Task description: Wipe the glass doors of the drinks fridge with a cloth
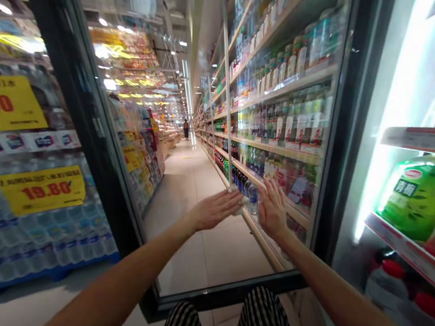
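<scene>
In front of me stands an opened glass door [190, 253] with a black frame. My left hand [216, 209] reaches to the pane, its fingers stretched out and pointing right. A small pale patch [236, 202] shows at its fingertips; whether this is a cloth, a tissue or a reflection I cannot tell. My right hand [273, 212] is raised at the glass just to the right, fingers up and extended, with nothing visible in it. The two hands are a short gap apart.
At right is a lit cooler shelf [429, 262] with green pouches [412, 195] and red-capped bottles [387, 279]. Bottle shelves [295, 114] show through or in the glass. Packed water bottles [41, 231] with yellow price signs [43, 190] stand left. My knees [259, 319] are below the door. A distant person [186, 129] stands in the aisle.
</scene>
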Available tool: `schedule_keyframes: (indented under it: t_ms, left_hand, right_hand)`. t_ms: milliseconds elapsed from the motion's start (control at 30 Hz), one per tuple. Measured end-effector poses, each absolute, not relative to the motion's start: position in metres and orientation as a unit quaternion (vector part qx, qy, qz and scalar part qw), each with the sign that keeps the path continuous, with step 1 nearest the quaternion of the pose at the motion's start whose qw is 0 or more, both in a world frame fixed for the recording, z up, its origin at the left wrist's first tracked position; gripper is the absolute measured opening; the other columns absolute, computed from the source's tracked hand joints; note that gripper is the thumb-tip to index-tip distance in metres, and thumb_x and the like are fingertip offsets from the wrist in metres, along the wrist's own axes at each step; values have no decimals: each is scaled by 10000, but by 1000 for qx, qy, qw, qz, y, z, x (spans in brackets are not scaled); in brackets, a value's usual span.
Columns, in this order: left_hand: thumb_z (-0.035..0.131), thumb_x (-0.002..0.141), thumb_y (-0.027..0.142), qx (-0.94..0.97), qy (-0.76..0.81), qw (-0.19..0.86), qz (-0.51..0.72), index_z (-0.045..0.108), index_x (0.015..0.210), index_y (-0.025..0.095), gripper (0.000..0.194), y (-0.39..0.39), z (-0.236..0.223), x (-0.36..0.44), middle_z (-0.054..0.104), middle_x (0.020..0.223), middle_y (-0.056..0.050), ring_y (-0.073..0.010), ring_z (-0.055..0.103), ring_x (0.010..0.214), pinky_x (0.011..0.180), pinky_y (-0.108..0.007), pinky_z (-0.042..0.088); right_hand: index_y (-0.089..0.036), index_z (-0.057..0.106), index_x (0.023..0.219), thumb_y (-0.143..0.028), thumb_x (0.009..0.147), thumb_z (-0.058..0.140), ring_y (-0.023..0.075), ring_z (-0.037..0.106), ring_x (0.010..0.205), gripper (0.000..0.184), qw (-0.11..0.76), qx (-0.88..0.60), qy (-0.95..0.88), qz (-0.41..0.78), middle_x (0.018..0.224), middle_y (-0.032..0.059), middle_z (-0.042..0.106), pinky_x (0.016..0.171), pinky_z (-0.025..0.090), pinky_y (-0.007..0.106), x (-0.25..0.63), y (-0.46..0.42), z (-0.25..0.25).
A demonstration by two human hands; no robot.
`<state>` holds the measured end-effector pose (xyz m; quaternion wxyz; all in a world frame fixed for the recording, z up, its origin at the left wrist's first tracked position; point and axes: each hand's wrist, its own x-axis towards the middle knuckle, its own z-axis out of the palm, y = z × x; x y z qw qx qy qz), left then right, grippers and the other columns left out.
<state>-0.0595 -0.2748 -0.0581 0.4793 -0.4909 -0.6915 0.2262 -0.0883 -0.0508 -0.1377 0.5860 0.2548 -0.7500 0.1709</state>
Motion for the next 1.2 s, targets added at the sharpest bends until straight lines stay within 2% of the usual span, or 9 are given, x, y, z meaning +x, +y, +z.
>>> schedule_keyframes:
  t_ms: [133, 200, 367, 533, 600, 733, 900, 1067, 1200]
  left_hand:
    - [418, 865, 151, -323, -742, 577, 110, 309, 1335, 100, 485, -274, -41, -64, 313, 1421, -160, -244, 103, 1366, 1102, -475, 252]
    - [413, 867, 141, -337, -742, 568, 114, 342, 1319, 125, 458, -272, -48, -65, 337, 1415, -132, -229, 121, 1363, 1100, -456, 269]
    - [376, 894, 162, -517, -703, 425, 241, 439, 1256, 173, 368, -275, -70, -63, 453, 1349, -52, -128, 259, 1328, 1100, -312, 297]
    - [406, 870, 149, -339, -756, 550, 108, 386, 1293, 104, 426, -273, -52, -64, 368, 1392, -153, -246, 147, 1356, 1094, -479, 265]
    - [377, 878, 141, -411, -745, 513, 113, 423, 1267, 115, 392, -270, -62, -62, 399, 1377, -130, -222, 202, 1345, 1105, -430, 266]
    - [308, 906, 156, -563, -691, 413, 187, 505, 1179, 239, 347, -275, -82, -58, 528, 1279, 29, -89, 394, 1250, 1061, -243, 338]
    - [391, 875, 152, -392, -748, 526, 104, 368, 1294, 105, 422, -282, -48, -64, 364, 1393, -159, -245, 162, 1355, 1081, -488, 274]
    - [414, 875, 171, -458, -724, 509, 88, 335, 1303, 128, 437, -264, -58, -69, 425, 1355, -135, -179, 268, 1330, 1051, -367, 368]
    - [490, 847, 321, -362, -736, 568, 66, 232, 1357, 91, 616, -269, -77, -66, 367, 1375, -208, -257, 203, 1350, 1066, -457, 297]
  right_hand:
    - [-218, 205, 1407, -126, 826, 372, 233, 189, 1366, 611, 592, 242, -747, 181, 1453, 101, 291, 1073, 231, 518, -89, -47, -140]
    - [-217, 196, 1410, -125, 825, 375, 236, 185, 1367, 619, 588, 244, -750, 179, 1452, 103, 293, 1070, 238, 517, -89, -46, -141]
    - [-224, 199, 1408, -126, 834, 372, 234, 196, 1364, 608, 576, 249, -761, 165, 1442, 112, 311, 1063, 254, 512, -89, -45, -146]
    - [-210, 192, 1410, -121, 826, 383, 242, 187, 1366, 621, 580, 240, -759, 171, 1438, 120, 317, 1065, 248, 521, -90, -43, -150]
    - [-208, 205, 1406, -115, 827, 382, 245, 193, 1363, 613, 580, 242, -760, 168, 1437, 121, 319, 1062, 260, 521, -89, -44, -150]
    - [-203, 237, 1396, -109, 832, 364, 248, 214, 1357, 586, 575, 263, -758, 161, 1446, 117, 299, 1056, 278, 523, -87, -45, -152]
    - [-215, 238, 1396, -84, 816, 375, 253, 226, 1352, 610, 577, 275, -745, 189, 1448, 108, 295, 1053, 283, 544, -84, -49, -149]
    - [-229, 199, 1407, -38, 791, 342, 227, 235, 1352, 661, 566, 378, -691, 242, 1467, 73, 255, 1056, 327, 502, -74, -74, -136]
    - [-194, 283, 1379, -68, 797, 365, 228, 174, 1370, 601, 547, 421, -694, 206, 1459, 89, 275, 1056, 329, 477, -70, -112, -130]
